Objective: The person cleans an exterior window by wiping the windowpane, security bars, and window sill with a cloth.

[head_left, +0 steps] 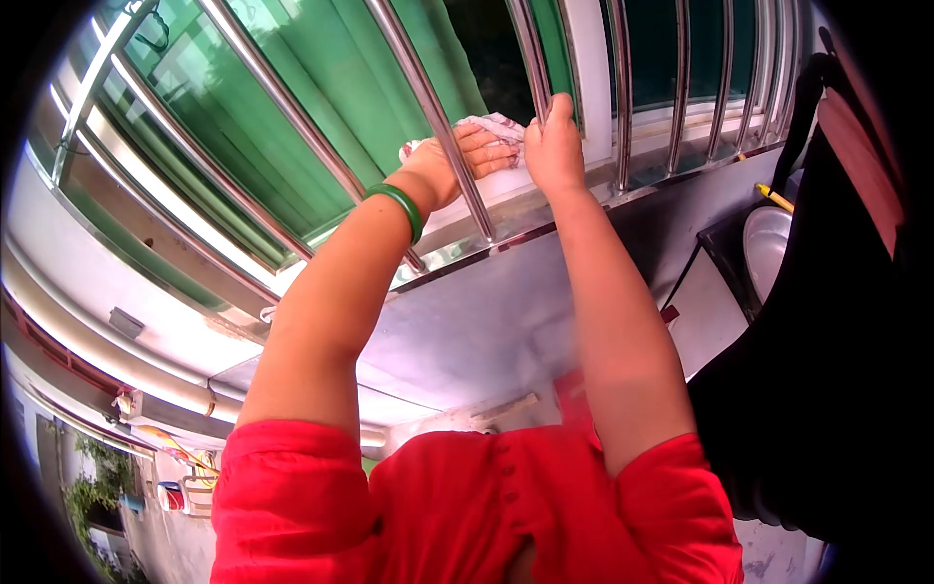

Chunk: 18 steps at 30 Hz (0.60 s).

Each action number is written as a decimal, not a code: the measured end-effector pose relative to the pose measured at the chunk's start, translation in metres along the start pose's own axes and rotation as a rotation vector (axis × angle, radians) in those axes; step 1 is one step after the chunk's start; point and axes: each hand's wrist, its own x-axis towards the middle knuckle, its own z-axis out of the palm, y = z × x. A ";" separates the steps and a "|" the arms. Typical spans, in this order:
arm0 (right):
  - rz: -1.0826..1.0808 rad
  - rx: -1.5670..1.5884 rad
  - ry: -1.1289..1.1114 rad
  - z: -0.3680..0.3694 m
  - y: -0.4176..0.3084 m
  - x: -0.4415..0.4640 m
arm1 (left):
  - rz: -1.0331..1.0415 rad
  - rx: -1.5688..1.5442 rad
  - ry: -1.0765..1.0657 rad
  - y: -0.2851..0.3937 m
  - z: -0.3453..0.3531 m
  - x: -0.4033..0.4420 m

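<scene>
My left hand (449, 167) reaches between the window bars, a green bangle round its wrist. It holds a crumpled white cloth (498, 127) with reddish marks against the window ledge, the fingers laid over it and pointing right. Part of the cloth is hidden beneath the palm. One steel bar crosses in front of this hand. To its right, my right hand (555, 151) is closed round another upright steel bar (530, 58), thumb upward.
Behind the bars hangs a green curtain (331, 88). A shiny metal rail (516, 234) runs along the bars' foot. Dark hanging fabric (798, 389) fills the right side, near a metal basin (767, 248). Pale pipes (117, 336) run along the wall at left.
</scene>
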 end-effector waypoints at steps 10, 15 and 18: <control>0.014 -0.060 0.041 0.000 -0.006 -0.002 | -0.299 -0.015 -0.277 0.053 -0.060 -0.028; 0.084 -0.090 -0.039 -0.007 0.002 0.000 | -0.577 -0.534 -0.099 0.077 -0.115 -0.062; -0.004 -0.292 -0.025 -0.024 -0.004 -0.024 | -0.643 -0.703 0.186 0.078 -0.128 -0.094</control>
